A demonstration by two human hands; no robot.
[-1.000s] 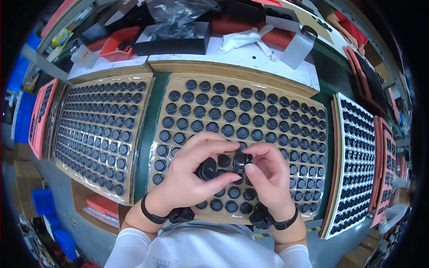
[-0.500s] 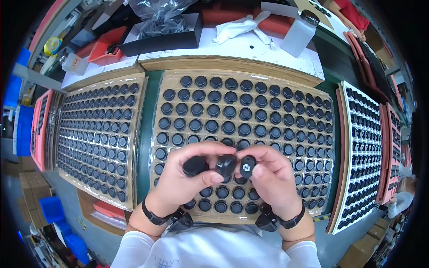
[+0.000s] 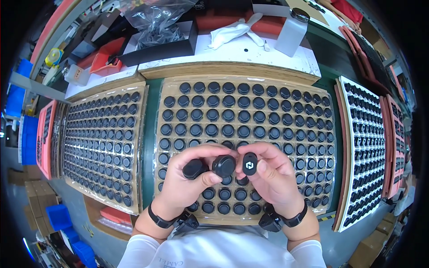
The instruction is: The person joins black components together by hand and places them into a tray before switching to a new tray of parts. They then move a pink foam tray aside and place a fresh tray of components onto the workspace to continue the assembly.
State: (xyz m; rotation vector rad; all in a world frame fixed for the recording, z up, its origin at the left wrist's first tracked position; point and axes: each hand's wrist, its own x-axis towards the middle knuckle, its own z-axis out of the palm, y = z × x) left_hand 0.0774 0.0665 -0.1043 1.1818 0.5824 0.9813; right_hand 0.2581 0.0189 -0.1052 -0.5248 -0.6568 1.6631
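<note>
My left hand (image 3: 185,174) is closed around two black pieces. One is a dark rounded piece (image 3: 195,168) lying in the curl of the fingers; the other is a black round cap-like piece (image 3: 224,166) pinched at the fingertips. My right hand (image 3: 276,178) pinches a small black oval piece (image 3: 250,164) with a white mark, held upright between thumb and fingers. A narrow gap separates it from the round piece. Beneath both hands lies a clear plastic tray (image 3: 159,129) on brown backing, filled with rows of similar black round pieces. My hands cover part of its near half.
Another filled tray (image 3: 101,143) stands to the left, and a white tray (image 3: 361,152) of black parts to the right. Behind are a black box (image 3: 187,48) with a plastic bag, white gloves (image 3: 230,34), a translucent bottle (image 3: 292,35) and a red bin (image 3: 106,62).
The round piece at my left fingertips has turned to show more of its flat face. The oval piece in my right hand has tilted slightly, and its marked face shows more fully.
</note>
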